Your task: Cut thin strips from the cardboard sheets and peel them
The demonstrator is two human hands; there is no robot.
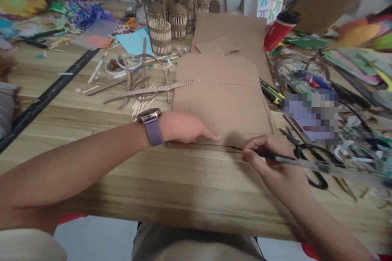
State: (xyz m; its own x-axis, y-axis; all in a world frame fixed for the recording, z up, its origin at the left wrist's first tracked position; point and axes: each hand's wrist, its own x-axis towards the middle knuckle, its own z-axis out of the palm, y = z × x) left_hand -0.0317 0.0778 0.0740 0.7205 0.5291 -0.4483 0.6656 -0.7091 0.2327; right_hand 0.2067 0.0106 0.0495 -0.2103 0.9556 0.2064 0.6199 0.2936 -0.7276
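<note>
A brown cardboard sheet [226, 106] lies flat before me on the wooden table. Pressed onto its near left part is my left hand [185, 125], with the thumb stretched out to the right; the other fingers are partly hidden. My right hand [284, 177] grips a slim dark pen [283, 159], its tip touching down by the cardboard's near edge. A dark line runs along that edge, from below my left hand to the pen tip. Black-handled scissors [317, 149] rest just beyond my right hand.
Curled corrugated strips [150, 89] and small sticks [142, 106] lie left of the sheet. Small woven baskets [161, 34] stand behind. At the right are a yellow-and-black tool [272, 93], a red cup [280, 30] and scraps. A black strip [55, 85] crosses the table's left.
</note>
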